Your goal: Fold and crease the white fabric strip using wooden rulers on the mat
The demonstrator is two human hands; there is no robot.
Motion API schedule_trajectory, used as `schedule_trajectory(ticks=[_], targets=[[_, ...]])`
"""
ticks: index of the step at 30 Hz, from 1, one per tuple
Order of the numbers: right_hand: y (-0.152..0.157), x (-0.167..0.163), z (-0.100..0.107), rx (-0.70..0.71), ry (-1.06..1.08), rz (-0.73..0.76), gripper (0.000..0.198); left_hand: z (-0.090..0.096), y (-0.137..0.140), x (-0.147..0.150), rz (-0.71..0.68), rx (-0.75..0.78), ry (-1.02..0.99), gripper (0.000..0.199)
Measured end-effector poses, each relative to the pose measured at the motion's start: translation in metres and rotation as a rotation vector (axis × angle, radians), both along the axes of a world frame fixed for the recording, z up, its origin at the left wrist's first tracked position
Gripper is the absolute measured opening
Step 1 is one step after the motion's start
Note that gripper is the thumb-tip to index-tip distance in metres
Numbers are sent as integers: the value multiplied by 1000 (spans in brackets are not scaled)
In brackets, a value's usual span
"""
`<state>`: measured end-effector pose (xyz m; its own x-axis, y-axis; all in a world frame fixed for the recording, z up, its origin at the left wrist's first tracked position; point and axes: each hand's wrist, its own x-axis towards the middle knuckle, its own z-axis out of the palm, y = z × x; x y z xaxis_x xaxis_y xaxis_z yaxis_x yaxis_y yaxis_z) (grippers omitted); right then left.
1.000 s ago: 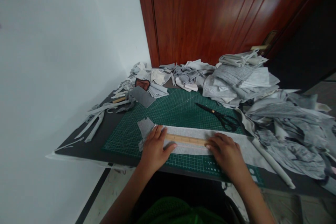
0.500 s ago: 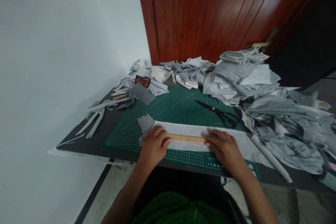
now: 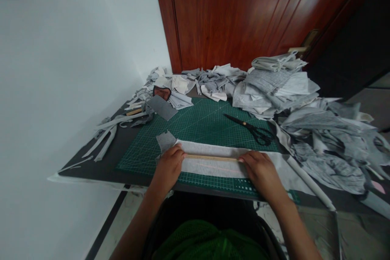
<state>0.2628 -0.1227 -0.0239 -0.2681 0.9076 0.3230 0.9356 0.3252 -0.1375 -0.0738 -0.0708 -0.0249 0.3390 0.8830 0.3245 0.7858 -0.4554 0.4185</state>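
Observation:
A wooden ruler (image 3: 211,157) is gripped at both ends over a pale grey fabric strip (image 3: 210,148). It looks tilted up on its narrow edge. My left hand (image 3: 171,163) closes on the ruler's left end, near the strip's left edge. Fingers of my right hand (image 3: 260,169) pinch the other end. A faint pink line runs along the strip below the ruler. The strip lies across a green cutting mat (image 3: 198,128) and stretches right beneath my right hand. A ragged grey fabric scrap (image 3: 166,140) sits beside my left hand.
Black scissors (image 3: 251,129) lie on the mat beyond the strip. Folded fabric (image 3: 271,85) is stacked at the back right, with loose cloth (image 3: 332,166) nearer on the right. Scraps and thin strips (image 3: 105,142) lie left. A white wall (image 3: 76,69) and wooden door (image 3: 225,16) bound the table.
The ruler has turned from lying flat to standing on its narrow edge, which uncovers the pink line. Both hands have shifted their hold at its ends. The whole view has moved slightly.

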Motion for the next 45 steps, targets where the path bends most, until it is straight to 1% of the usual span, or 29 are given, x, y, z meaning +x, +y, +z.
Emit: schedule_trajectory(ticks=[3, 6, 9, 11, 12, 14, 16, 18, 22, 25, 27, 30, 32, 34, 35, 37, 38, 40, 42, 43, 45], targets=[[0, -7, -1, 22, -27, -66, 29, -3, -2, 3, 43, 33, 33, 28], [-2, -10, -2, 28, -27, -55, 29, -3, -3, 5, 29, 87, 53, 39], [-4, -10, -3, 6, -1, -37, 30, 1, -5, 5, -76, 152, 95, 35], [-4, -10, -4, 2, 7, -46, 27, 4, -5, 6, -159, 162, 122, 31], [-4, -12, -4, 3, 6, -50, 25, 5, -6, 6, -187, 161, 131, 30], [-4, -16, -6, -4, -2, -59, 22, 5, -6, 6, -201, 166, 140, 27], [-6, -21, -6, -44, 6, -69, 19, 4, -6, 6, -178, 174, 149, 26], [-10, -24, -3, -94, 41, -72, 20, 1, -6, 6, -119, 182, 153, 29], [-25, -18, 13, -178, 143, -35, 23, -2, -6, 7, 21, 166, 142, 45], [-37, -13, 28, -226, 341, -3, 21, -1, -6, 8, 68, 132, 136, 60], [-40, -17, 33, -237, 484, 23, 16, 0, -7, 9, 105, 131, 129, 66], [-39, -34, 26, -220, 611, 35, 15, 2, -7, 9, 143, 142, 128, 63], [-37, -51, 16, -172, 600, -22, 14, 3, -7, 9, 134, 138, 157, 56], [-37, -70, 6, -120, 508, -107, 26, 4, -7, 9, 119, 129, 197, 51], [-38, -79, 3, -115, 446, -129, 31, 5, -7, 9, 114, 127, 214, 51], [-41, -97, 0, -125, 357, -131, 36, 6, -8, 9, 108, 125, 232, 51], [-43, -106, -1, -135, 346, -119, 41, 7, -8, 10, 102, 126, 234, 50], [-48, -120, -2, -174, 390, -72, 55, 8, -9, 9, 81, 128, 234, 51], [-53, -132, -4, -276, 506, 8, 69, 10, -10, 10, 62, 130, 228, 54], [-56, -136, -6, -333, 584, 54, 71, 10, -10, 10, 57, 131, 224, 55], [-61, -142, -8, -405, 746, 125, 67, 11, -10, 10, 53, 129, 220, 58]])
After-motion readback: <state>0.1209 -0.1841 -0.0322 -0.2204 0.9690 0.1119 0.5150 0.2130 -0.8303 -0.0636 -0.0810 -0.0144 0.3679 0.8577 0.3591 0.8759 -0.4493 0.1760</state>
